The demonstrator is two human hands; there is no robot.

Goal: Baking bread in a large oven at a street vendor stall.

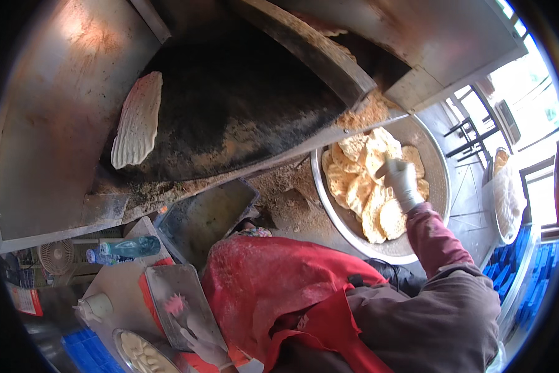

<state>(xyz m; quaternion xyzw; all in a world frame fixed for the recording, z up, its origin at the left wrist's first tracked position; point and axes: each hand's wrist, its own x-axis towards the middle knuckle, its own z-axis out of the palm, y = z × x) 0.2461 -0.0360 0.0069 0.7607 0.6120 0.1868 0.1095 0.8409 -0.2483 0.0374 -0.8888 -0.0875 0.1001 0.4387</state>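
My right hand (399,179), in a pale glove, is over a pile of flatbreads (373,210) in a wide round metal basin (440,186). Its fingers are bent against the upper breads; whether they grip one is unclear. At the lower left, my left hand (201,342) is pale, with its fingers apart over a rectangular metal tray (186,293). A small pink spiky thing (175,304) is on that tray, just beyond the fingers. In the large blackened oven (242,102) ahead, one long ridged piece of flat dough (138,120) lies at the left.
A metal ledge (214,179) with crumbs edges the oven. Beneath it is a dark rectangular bin (209,217). Bottles (134,246) and a bowl of dough pieces (141,352) are at the lower left. Blue crates (501,275) and a plastic-covered container (508,203) are at the right.
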